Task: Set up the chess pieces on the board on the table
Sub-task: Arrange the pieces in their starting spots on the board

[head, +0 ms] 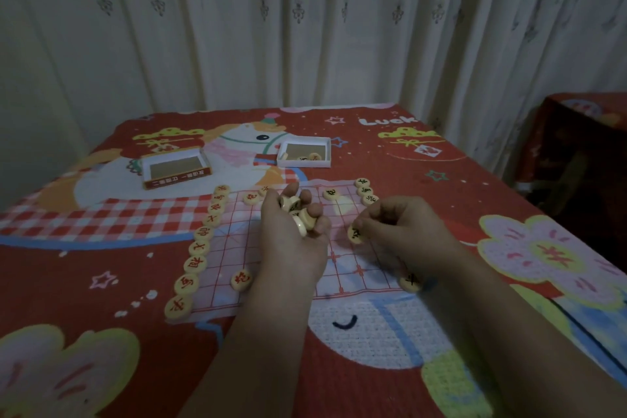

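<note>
Chess pieces are split: a red-lettered row lines the board's left edge, a few black ones sit along the right, and several lie heaped in the cupped left hand, fingers curled round them. The right hand pinches one disc above the board. Tilting the left palm could spill the loose heap and scatter the placed row.

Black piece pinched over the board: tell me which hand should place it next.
Right. The right hand already pinches one black piece just above the board, near its right side. The left hand is full, cupping several pieces.
</note>
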The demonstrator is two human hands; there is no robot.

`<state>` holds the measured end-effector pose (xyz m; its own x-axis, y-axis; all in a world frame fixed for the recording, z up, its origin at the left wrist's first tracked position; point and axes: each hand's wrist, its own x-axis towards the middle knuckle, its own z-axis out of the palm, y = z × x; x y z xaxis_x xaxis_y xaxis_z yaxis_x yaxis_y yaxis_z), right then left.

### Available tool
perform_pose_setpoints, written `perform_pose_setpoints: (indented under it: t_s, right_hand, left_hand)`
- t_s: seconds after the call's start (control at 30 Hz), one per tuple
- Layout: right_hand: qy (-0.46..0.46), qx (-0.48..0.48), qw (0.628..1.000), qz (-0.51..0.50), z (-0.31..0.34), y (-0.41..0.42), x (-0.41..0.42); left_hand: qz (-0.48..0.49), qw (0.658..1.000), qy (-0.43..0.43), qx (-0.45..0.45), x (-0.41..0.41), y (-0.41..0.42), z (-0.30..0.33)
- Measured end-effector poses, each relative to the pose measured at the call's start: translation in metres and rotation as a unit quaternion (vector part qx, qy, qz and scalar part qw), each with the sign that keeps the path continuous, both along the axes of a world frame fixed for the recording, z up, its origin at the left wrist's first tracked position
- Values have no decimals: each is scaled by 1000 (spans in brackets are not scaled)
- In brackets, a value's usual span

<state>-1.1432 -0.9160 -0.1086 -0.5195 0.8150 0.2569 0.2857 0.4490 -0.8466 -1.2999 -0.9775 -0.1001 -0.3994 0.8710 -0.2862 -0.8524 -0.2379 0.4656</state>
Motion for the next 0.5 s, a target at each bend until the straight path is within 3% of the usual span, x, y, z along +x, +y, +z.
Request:
perform_pose_setpoints:
  t_s: [0.2,0.4,0.5]
  right_hand:
    - [-87,43,993,69,1,-11,-14]
    - [-182,132,973,44,-5,-9,-23]
    - [-170,165,971,15,-4,-9,-23]
  left_hand:
    - [10,1000,-10,7,-6,0,-2]
    - [7,1000,-12,-5,-2,0,-2]
    - [0,1000,-11,-12,1,0,-2]
